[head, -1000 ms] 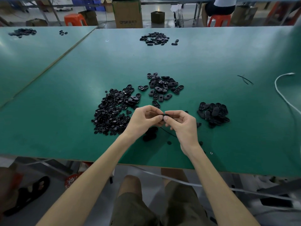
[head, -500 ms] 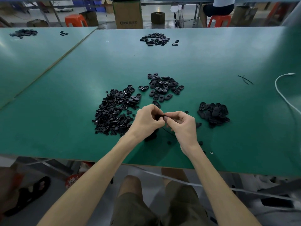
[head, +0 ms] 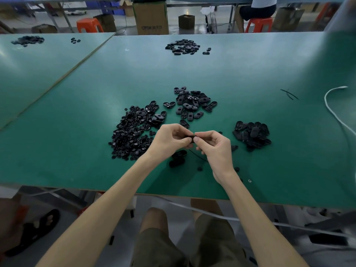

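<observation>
My left hand (head: 169, 140) and my right hand (head: 214, 147) meet above the green table (head: 77, 151), both pinching one small black plastic part (head: 189, 137) between thumb and fingertips; most of it is hidden by the fingers. Left of my hands lies a big pile of small round black pieces (head: 133, 134). Behind them sits a pile of oval black shells (head: 192, 105). To the right is a tighter heap of oval black parts (head: 252, 134). A few black parts (head: 178, 158) lie on the table under my hands.
A white cable (head: 335, 112) curves along the right side, with thin black strands (head: 289, 93) near it. Another pile of black parts (head: 183, 47) lies far back. Cardboard boxes (head: 151, 17), orange stools and a seated person are beyond the table's far edge.
My hands stay together on the small part at the same spot; the fingers have shifted slightly around it. The piles have not moved.
</observation>
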Demonstrator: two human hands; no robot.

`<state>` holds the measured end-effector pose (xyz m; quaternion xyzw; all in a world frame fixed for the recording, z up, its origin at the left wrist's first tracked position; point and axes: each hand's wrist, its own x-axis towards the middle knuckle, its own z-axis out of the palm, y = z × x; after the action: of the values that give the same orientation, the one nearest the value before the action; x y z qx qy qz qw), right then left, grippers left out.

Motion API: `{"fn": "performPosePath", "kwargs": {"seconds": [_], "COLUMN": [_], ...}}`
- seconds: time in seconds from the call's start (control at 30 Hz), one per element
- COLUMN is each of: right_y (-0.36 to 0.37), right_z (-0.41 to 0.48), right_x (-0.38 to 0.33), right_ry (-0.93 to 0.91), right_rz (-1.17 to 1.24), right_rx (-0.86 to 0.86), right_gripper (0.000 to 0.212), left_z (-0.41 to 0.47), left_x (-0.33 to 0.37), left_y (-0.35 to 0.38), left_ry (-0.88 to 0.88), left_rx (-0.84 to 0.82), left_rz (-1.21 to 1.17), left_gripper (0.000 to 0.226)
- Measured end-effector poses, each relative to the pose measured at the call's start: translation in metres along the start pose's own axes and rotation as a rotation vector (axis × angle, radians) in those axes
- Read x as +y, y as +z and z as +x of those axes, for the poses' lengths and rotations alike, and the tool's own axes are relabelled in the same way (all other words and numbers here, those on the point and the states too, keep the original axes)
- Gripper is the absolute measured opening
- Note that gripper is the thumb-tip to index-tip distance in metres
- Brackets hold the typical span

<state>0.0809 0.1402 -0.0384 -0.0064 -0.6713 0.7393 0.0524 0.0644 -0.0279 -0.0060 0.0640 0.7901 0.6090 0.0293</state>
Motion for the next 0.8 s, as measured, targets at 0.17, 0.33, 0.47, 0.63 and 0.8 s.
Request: {"fn": "performPosePath", "kwargs": {"seconds": [0.17,0.33,0.47,0.63,0.8], "right_y": [-0.001,-0.002,-0.001,-0.001,-0.003], "right_z": [0.001,0.002,0.003,0.006,0.004], "right_x": [0.001,0.002,0.002,-0.001,-0.001], "right_ry": [-0.004,0.016,0.021,0.032,0.039], "right_rz": [-0.017,0.03,0.013,-0.144,-0.233], "right_rx": [0.031,0.096,0.042,0.067,0.006], "right_gripper": [0.01,0.025,0.018,0.017,0.019], "left_z": [0.004,0.014,0.033,0.057,0.07], "left_x": [0.002,0.022,0.046,0.065,0.071], "left_y": [0.009,0.019,0.038,0.085,0.11], "left_ry": [0.011,0.081,0.078,0.091,0.048], "left_rx": [0.056,0.116,-0.006,-0.235,-0.336], "left_rz": [0.08,0.068,-0.018,0.035,0.087], "left_gripper": [0.019,0.011,0.011,0.011,0.03]}}
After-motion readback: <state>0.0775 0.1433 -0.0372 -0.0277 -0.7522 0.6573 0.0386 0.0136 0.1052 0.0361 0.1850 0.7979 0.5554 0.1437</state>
